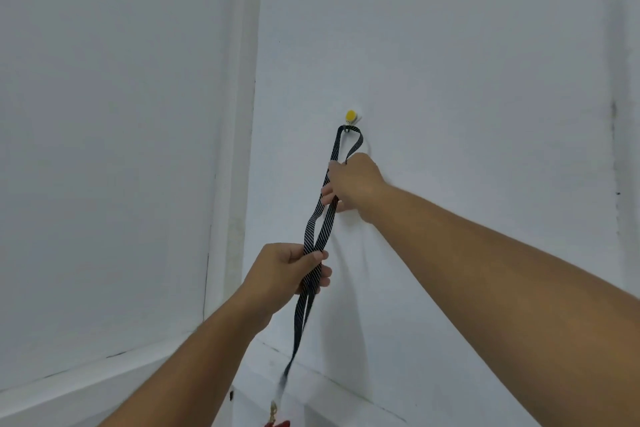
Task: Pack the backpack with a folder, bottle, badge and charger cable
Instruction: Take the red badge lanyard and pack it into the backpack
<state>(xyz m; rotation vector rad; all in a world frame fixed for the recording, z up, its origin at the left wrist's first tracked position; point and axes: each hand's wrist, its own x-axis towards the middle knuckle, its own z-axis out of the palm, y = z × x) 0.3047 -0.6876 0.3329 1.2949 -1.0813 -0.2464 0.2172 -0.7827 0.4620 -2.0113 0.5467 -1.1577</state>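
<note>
Both grips are closed on the black striped fabric lanyard [317,236]: right hand [353,185] near the yellow wall hook [351,116] to unhook the loop, left hand [289,270] lower, steadying the badge strap.

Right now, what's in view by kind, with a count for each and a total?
Hands: 2, left hand and right hand, each with a grip on the strap
Striped lanyard: 1, looped over the hook
Yellow wall hook: 1
Red item at the lanyard's end: 1, mostly cropped
Total: 5
</note>
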